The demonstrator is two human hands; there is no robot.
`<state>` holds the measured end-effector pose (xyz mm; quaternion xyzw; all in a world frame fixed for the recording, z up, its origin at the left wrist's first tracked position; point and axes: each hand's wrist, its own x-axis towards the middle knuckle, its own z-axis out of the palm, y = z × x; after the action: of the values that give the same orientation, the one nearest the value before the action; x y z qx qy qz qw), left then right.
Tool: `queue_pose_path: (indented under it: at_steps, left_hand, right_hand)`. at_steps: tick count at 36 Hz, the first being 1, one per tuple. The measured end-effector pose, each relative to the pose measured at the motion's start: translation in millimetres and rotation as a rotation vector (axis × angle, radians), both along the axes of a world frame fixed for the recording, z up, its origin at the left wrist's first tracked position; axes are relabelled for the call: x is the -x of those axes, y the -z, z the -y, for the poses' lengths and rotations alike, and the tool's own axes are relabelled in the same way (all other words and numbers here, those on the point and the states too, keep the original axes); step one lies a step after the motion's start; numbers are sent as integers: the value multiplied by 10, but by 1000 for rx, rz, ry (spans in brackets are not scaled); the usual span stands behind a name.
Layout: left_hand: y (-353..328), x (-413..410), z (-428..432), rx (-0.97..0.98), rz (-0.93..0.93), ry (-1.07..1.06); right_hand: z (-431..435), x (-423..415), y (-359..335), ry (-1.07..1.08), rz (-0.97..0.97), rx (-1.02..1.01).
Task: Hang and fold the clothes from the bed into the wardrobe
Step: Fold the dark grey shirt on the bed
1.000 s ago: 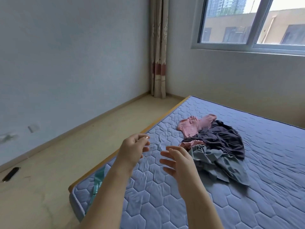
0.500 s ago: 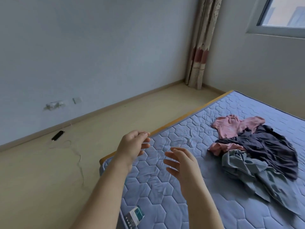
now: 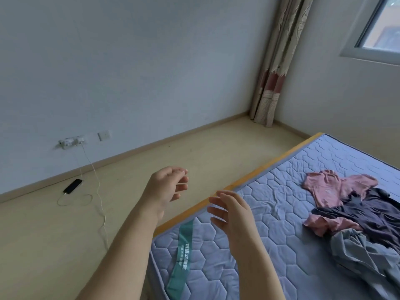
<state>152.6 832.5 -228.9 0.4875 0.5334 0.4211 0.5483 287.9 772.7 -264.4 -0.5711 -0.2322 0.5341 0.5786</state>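
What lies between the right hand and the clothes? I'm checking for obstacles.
In the head view, only bare quilted mattress, slightly wrinkled, lies between the right hand and the clothes. Nothing stands in the way.

We're in a bedroom of a home, sparsely furnished. A bed (image 3: 281, 213) fills the right side, bare of sheets, its blue quilted mattress in a hexagon stitch edged by a wooden frame, with a green printed band across one corner. A small heap of clothes (image 3: 355, 211) lies on it, pink, dark and grey pieces tangled together. A patterned curtain (image 3: 275, 68) hangs in the far corner beside a window (image 3: 381, 27). Plain pale walls, a skirting board, a light floor (image 3: 65, 245). Low on the wall sits a socket (image 3: 71, 142), and a white cable runs down to a phone (image 3: 73, 186) lying on the floor.
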Motion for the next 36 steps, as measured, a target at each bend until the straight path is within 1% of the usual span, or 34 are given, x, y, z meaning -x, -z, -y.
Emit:
queue_pose_path:
  at_steps: [6,12,14,19,26,27,28,30,34,36]
  left_hand:
    - [-90,430,-812,-48,-55,80]
    - [-57,779,-1201,-22,-88,106]
    - [-53,904,-1339,-10,-68,104]
    - [63,1155,-1525,33,-10,17]
    - [234,1362,-1759,115,-14,53]
    - [226,1377,-1840,111,-24,63]
    - [176,1432,-1948,100,-46,83]
    - [165,1521,-2226,82,-9,44]
    - [238,1662,-2677,112,70,16]
    - [327,1692,-2953,79,69,1]
  right_hand:
    - [-818,553,-61,55,-31,12]
    - [-1142,863,-132,53,-9,31]
    - [-1253,910,-184,76,14,30]
    - [-1464,1000,-195,36,20,24]
    - [-1678,1262,88,13,-23,121]
    - [-1772,1305,95,17,-12,136]
    - [-1884,1395,69,15,-40,143]
    - [-2137,1508,-26,-33,-63,125]
    - [-2597,1646,61,-106,-1,119]
    - [-2918,1741,181,-89,14,143]
